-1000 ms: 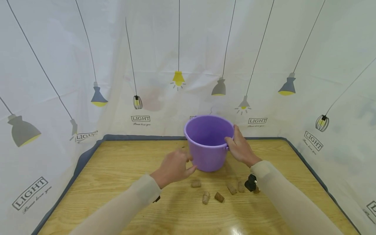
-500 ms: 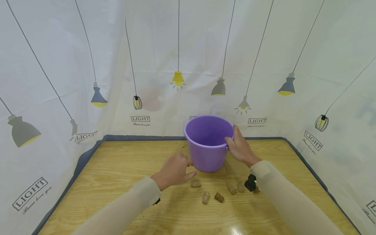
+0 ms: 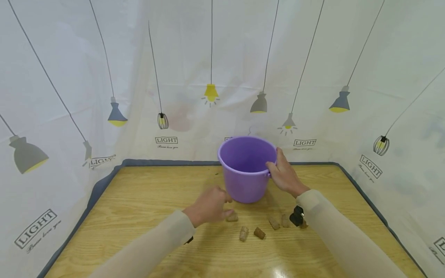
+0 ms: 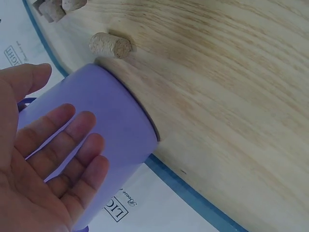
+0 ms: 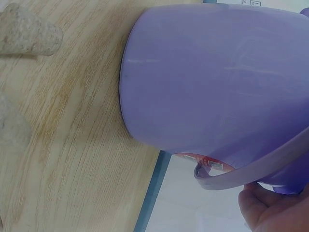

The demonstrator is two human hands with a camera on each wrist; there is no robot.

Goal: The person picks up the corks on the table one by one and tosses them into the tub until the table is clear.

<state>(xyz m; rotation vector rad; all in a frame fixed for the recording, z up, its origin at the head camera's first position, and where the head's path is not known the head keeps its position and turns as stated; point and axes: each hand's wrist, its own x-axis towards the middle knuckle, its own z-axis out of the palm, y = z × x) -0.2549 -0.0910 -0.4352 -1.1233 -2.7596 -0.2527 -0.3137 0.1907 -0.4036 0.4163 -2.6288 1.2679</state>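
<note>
Repeated boxed "LIGHT" prints (image 3: 166,140), unclear script (image 3: 167,147) beneath, on the white backdrop (image 3: 240,46).

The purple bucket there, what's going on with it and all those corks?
Someone's right hand is holding the purple bucket near its top, on a wooden table. Their left hand holds nothing and is beside the bucket, close to a cork. More corks lie scattered on the table in front. The bucket's inside bottom is hidden.
</note>
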